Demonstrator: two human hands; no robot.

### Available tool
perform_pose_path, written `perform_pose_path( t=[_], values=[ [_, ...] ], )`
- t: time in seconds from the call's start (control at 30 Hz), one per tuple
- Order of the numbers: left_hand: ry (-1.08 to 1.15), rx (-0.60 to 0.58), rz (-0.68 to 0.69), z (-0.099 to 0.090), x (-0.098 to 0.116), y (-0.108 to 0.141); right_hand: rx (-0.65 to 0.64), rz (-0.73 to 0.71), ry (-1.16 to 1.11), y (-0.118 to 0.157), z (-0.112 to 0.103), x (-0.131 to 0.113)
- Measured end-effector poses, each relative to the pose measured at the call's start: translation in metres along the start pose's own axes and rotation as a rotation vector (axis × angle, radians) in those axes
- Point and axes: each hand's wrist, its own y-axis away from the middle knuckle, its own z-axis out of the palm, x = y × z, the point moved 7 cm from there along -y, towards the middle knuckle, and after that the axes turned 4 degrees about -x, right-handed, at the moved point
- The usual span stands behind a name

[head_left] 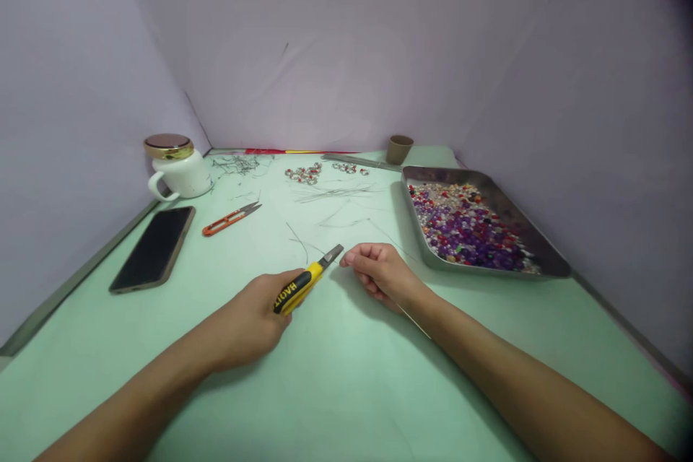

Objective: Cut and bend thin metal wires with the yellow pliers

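Observation:
My left hand (260, 314) is wrapped around a yellow and black utility knife (297, 290), its metal blade pointing up and to the right. Just right of the blade tip, the thumb and fingertips of my right hand (379, 273) are pinched together. A thin wire (416, 325) shows as a pale line running from below that hand along the wrist; its other end is too fine to make out. Loose wire pieces (303, 240) lie on the green tabletop (346, 390) just beyond the knife.
On the right stands a metal tray (490, 273) of mixed beads, with a brown cup (399, 149) behind. Beaded pieces (304, 173) and straight wires (338, 192) lie at the back. Orange thread snips (232, 219), a phone (154, 249) and a lidded white mug (184, 175) are left.

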Motion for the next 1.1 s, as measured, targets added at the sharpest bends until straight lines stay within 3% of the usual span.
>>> perform_pose_path(
  t=[0.13,0.27,0.37,0.43,0.5,0.63,0.7,0.83,1.1],
  values=[
    [-0.064,0.139,0.012,-0.007,-0.003,-0.001,0.023,-0.009,0.033,0.001,0.000,-0.001],
    [0.010,0.256,-0.117,-0.037,-0.026,-0.002,0.019,-0.002,0.055,0.005,-0.002,0.000],
    [0.302,0.430,-0.147,-0.072,-0.040,0.006,0.022,0.003,0.057,0.005,-0.004,0.002],
    [0.457,0.410,-0.084,-0.078,-0.039,0.009,0.026,0.001,0.044,0.005,-0.004,0.002],
    [0.506,0.324,-0.064,-0.072,-0.033,0.010,0.036,0.005,0.040,0.005,-0.004,0.003],
    [0.362,0.016,-0.067,-0.031,-0.017,0.007,0.046,0.003,0.033,0.005,-0.003,0.002],
    [0.294,-0.072,-0.053,-0.015,-0.010,0.006,0.051,0.005,0.028,0.005,-0.003,0.002],
    [0.241,-0.105,-0.055,-0.002,-0.004,0.005,0.056,0.016,0.036,0.004,-0.003,0.003],
    [0.183,-0.086,-0.070,0.003,-0.003,0.006,0.055,0.010,0.031,0.004,-0.004,0.003]
  ],
)
